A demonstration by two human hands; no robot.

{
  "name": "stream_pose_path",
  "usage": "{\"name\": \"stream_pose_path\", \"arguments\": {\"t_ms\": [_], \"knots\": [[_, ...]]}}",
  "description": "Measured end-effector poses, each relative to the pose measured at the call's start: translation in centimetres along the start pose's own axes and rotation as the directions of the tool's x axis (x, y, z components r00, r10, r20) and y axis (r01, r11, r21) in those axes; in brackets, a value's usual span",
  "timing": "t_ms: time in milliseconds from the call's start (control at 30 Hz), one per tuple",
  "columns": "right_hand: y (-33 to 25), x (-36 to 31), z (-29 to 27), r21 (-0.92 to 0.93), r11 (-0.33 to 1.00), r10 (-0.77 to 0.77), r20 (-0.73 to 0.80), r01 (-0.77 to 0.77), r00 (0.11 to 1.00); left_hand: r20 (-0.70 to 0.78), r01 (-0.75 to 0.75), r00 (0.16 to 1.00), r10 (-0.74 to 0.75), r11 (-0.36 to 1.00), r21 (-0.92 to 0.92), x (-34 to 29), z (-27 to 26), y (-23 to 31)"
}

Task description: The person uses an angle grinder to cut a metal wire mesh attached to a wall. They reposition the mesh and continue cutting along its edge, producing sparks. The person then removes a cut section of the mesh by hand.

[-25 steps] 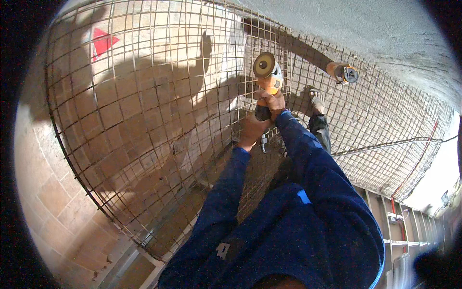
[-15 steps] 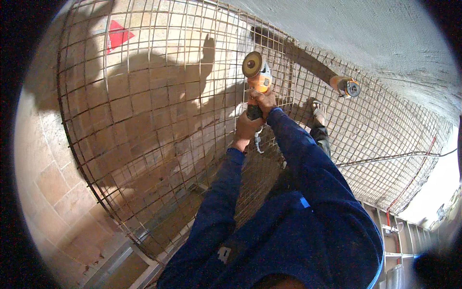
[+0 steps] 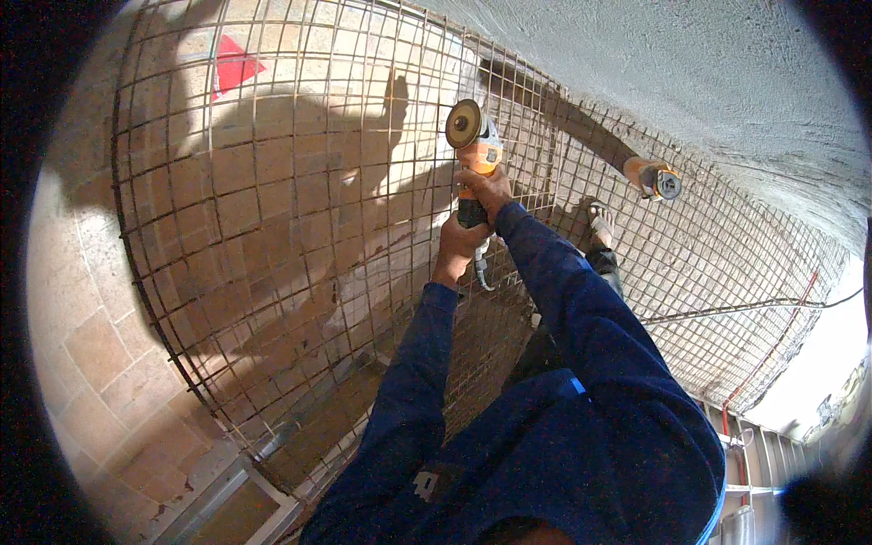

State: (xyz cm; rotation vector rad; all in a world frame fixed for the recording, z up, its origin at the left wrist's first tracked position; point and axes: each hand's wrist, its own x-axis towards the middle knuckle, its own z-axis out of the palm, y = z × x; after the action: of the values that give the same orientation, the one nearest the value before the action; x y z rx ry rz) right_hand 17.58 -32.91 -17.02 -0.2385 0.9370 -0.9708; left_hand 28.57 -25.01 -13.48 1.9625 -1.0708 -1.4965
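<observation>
A person in blue sleeves is gripping an orange angle grinder point(image 3: 481, 156) near the upper middle of the view, before a mesh of thin rods point(image 3: 690, 254). The left hand point(image 3: 459, 241) is closing its fingers around the dark rear grip, and the right hand point(image 3: 491, 189) is clamping its fingers on the orange body ahead of it. The round disc point(image 3: 463, 123) is facing outward at the tool's upper end (whether it is touching the rods cannot be told). A pale connector point(image 3: 480, 257) is hanging below the grip. To the right, an orange cylindrical object point(image 3: 652, 178) is lying near the rough grey surface point(image 3: 727, 73), and a foot point(image 3: 600, 223) is resting nearby.
</observation>
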Motion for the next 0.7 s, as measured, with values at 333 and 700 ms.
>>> {"name": "stream_pose_path", "arguments": {"t_ms": [333, 700], "knots": [[0.9, 0.8, 0.3, 0.013, 0.999, 0.044, -0.039, -0.044, 0.998, -0.01, -0.058, 0.998, 0.057, 0.996, -0.073, -0.2, 0.0, -0.1], [1.1, 0.9, 0.4, 0.017, 0.996, -0.094, 0.022, 0.093, 0.995, -0.054, -0.009, 0.999, 0.002, 0.993, -0.114, 0.4, 0.0, -1.7]]}}
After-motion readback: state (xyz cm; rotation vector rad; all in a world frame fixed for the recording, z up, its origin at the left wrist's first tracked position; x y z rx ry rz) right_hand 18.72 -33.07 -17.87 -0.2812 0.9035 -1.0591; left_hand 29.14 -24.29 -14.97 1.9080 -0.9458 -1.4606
